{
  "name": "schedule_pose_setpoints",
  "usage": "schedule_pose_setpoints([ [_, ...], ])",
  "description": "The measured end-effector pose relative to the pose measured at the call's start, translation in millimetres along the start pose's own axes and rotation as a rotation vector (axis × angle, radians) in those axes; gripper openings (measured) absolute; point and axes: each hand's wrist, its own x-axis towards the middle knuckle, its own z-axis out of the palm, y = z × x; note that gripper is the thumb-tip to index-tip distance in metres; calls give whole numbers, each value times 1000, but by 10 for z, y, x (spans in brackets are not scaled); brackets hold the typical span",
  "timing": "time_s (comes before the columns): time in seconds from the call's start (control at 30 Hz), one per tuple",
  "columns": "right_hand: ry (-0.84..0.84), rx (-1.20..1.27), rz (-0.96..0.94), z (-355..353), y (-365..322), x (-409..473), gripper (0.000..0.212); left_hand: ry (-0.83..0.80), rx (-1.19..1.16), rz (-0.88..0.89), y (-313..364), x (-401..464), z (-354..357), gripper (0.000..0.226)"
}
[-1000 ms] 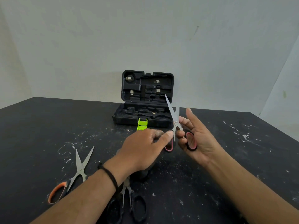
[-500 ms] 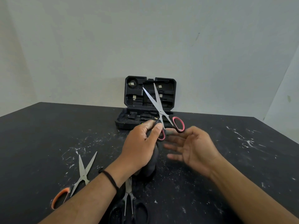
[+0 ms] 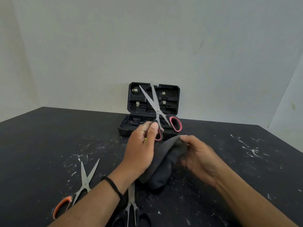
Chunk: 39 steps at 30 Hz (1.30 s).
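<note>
Over our speckled black table (image 3: 49,136), our left hand (image 3: 139,149) pinches one loop of the pink-handled scissors (image 3: 157,110), blades parted, long axis near upright, tips pointing up-left toward the wall. Our right hand (image 3: 200,158) grips a dark cloth (image 3: 162,166) in curled fingers just below. Behind stands an open black case (image 3: 172,95).

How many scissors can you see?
3. Pink-handled scissors in the left hand, orange-handled scissors on the table at left, black-handled scissors at the bottom, partly covered. More could hide under the cloth.
</note>
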Motion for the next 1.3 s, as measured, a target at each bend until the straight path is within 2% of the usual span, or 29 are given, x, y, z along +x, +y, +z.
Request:
schedule_pose_setpoints([
  [0.1, 122, 4, -54, -80, -90, 8, 31, 59, 27, -51, -35, 20, -56, 39],
  [0.2, 214, -251, -272, -96, -202, -23, 21, 27, 66, -115, -71, 1, -54, 38],
  [0.3, 260, -615, -542, -18, -257, -87, 16, -86, 87, -110, -41, -38, -35, 37],
  [0.4, 254, -712, -639, 70, -230, -113, 9, -170, 178, -19, -51, -99, 14, 39],
  [0.53, 304, -738, -605, 60, -175, -92, 6, -186, 249, 66, -56, -158, 90, 40],
  [0.63, 359, -764, -578, 57, -152, -91, 10, -115, 236, 109, -12, -164, 87, 39],
  [0.77, 311, -826, -478, 60, -101, -81, 14, 26, 180, 14, -38, -115, 48, 40],
  [0.93, 325, -747, -422, 42, -105, -82, 15, 20, 103, -33, -34, -97, 45, 40],
  [1.03, 278, -718, -362, 61, -126, -105, 13, 12, 49, -65, -15, -102, 51, 40],
  [1.2, 299, -802, -503, 145, -147, -171, 11, 76, 353, -115, -126, -101, 0, 49],
  [1.3, 363, -906, -617, 220, -119, -235, 15, 68, 268, -148, -54, -106, 21, 42],
])
